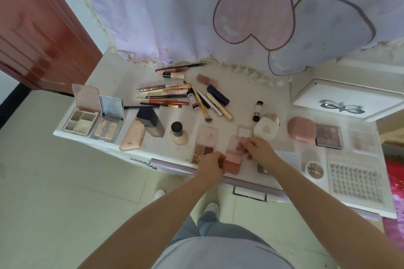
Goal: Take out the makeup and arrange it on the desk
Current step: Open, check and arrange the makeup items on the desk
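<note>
A person standing at the front edge of a white desk [113, 85] reaches both bare forearms forward and down over it, hands meeting on a small pink blush compact [233, 155] just inside that edge. The left hand [211, 165], fingers curled, grips the compact's base from its left side. The right hand [258, 148], wrist bent inward, pinches the translucent lid, which stands tilted open above the pink pan.

Just left of the compact lies an open eyeshadow palette [202, 150] with brown and glitter pans. Toward the desk's left edge, two mirrored palettes [96, 120] stand open side by side, with a peach tube [132, 136], a dark-capped foundation bottle [152, 121] and a round black-topped bottle [179, 134] near them. Pencils, brushes and mascara tubes [175, 98] lie loosely heaped at the middle toward the back edge, below a hanging lilac curtain [218, 11]. On the right side sit a cream bottle [266, 130], a pink clamshell case [301, 129], a purple-toned palette [329, 135], a round powder pot [313, 169] and a tray of false lashes [356, 182].
</note>
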The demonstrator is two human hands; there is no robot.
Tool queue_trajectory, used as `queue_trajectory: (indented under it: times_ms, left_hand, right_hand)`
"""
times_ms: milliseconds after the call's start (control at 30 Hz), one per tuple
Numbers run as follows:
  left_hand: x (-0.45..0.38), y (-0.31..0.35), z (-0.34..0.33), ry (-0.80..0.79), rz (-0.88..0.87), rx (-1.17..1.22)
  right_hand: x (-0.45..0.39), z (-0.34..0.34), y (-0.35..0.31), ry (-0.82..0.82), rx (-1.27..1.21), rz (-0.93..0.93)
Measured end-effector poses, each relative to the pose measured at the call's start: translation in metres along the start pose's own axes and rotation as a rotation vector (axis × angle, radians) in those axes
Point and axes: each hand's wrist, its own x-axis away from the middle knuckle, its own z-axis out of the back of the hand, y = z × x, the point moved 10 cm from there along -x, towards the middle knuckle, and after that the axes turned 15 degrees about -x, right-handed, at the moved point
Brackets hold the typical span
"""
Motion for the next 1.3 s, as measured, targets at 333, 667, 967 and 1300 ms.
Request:
queue_trajectory:
  times_ms: [333, 667, 967, 1300]
  left_hand:
    - [0.001, 0.003, 0.001, 0.053, 0.009, -0.354]
    - [0.004, 0.000, 0.003, 0.070, -0.018, -0.409]
    - [0.015, -0.002, 0.016, 0.087, -0.006, -0.376]
    - [0.009, 0.012, 0.062, 0.131, -0.097, -0.143]
  right_hand:
    - [-0.013, -0.002, 0.008, 0.041, -0.054, -0.029]
    - [-0.009, 0.002, -0.019, 0.027, 0.391, 0.168]
    - [-0.026, -0.002, -0.031, -0.042, 1.222, 0.291]
    - [0.012, 0.037, -0.053, 0.125, 0.713, 0.295]
